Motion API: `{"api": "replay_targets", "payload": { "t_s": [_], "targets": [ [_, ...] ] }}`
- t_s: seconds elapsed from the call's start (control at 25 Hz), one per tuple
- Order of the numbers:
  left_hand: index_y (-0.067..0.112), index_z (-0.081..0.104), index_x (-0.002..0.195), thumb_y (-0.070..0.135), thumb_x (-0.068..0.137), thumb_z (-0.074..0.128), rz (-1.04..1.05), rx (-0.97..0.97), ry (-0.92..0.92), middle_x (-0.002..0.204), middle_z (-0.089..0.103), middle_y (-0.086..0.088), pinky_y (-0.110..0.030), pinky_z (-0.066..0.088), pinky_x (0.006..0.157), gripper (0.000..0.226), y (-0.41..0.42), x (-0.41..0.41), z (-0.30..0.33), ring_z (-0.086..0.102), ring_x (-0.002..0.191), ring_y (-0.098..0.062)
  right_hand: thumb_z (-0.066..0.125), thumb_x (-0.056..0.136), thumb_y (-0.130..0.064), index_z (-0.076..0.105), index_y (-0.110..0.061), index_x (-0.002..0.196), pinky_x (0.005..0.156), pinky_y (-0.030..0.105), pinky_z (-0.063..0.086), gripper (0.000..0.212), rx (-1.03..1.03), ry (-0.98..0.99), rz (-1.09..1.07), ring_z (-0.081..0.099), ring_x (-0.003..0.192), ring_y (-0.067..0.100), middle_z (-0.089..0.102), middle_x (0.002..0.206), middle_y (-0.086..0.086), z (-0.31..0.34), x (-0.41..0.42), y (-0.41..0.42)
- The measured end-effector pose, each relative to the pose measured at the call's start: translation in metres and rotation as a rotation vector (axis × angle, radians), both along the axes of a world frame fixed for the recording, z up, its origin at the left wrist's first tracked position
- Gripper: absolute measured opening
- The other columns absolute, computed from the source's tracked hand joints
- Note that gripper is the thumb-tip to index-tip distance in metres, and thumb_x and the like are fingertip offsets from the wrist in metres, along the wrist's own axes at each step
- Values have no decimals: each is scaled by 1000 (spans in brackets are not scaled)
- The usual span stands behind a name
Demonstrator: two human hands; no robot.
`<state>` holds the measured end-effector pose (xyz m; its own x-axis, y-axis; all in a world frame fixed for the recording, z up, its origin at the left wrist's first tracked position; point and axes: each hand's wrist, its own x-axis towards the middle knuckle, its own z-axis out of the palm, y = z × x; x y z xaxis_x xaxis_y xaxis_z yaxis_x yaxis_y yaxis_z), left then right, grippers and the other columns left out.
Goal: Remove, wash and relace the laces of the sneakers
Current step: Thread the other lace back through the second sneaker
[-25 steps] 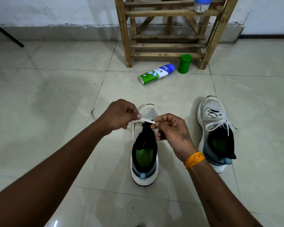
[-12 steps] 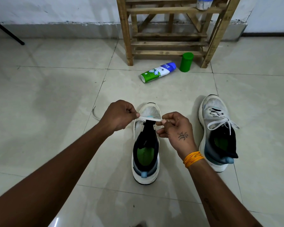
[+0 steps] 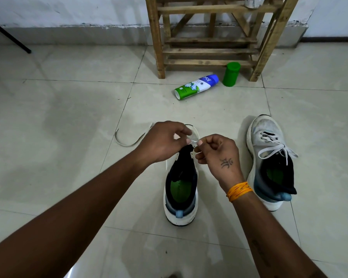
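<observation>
Tiled floor (image 3: 68,117), wooden rack (image 3: 209,51) at rear. Near sneaker (image 3: 181,189), unlaced, under both hands: left hand (image 3: 161,141) and right hand (image 3: 219,153) each pinch white lace (image 3: 194,140) above its toe, loose end trailing left. Second sneaker (image 3: 269,163), laced, stands to the right.

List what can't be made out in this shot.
Head view only:
- Toe and eyelets of the near sneaker: covered by the left hand and right hand.
- Lace: its run past the hands is hidden.
- Jar on the rack: cut off by the top edge.
- Bottle label: too small.
</observation>
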<state>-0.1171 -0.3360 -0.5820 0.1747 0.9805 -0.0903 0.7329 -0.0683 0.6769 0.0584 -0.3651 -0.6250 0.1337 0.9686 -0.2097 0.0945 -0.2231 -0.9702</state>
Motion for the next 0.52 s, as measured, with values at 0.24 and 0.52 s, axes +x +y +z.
{"api": "replay_targets", "payload": {
  "t_s": [0.24,0.52],
  "targets": [
    [16,77,91,19,91,77,-64,-47,-115,81,72,3,-8,38,50,3,7,12,-4,55,53,8,70,96,-16,70,-4,89,66,43,63,13,11,-16,49,72,64,20,75,76,11,5,0,3],
    [13,78,84,13,88,75,192,-275,-222,70,69,-5,-26,49,47,4,12,6,-30,53,48,-11,77,86,-37,72,-18,82,72,53,62,19,-77,-130,-4,73,72,21,74,77,-1,-15,-5,6]
  ]
}}
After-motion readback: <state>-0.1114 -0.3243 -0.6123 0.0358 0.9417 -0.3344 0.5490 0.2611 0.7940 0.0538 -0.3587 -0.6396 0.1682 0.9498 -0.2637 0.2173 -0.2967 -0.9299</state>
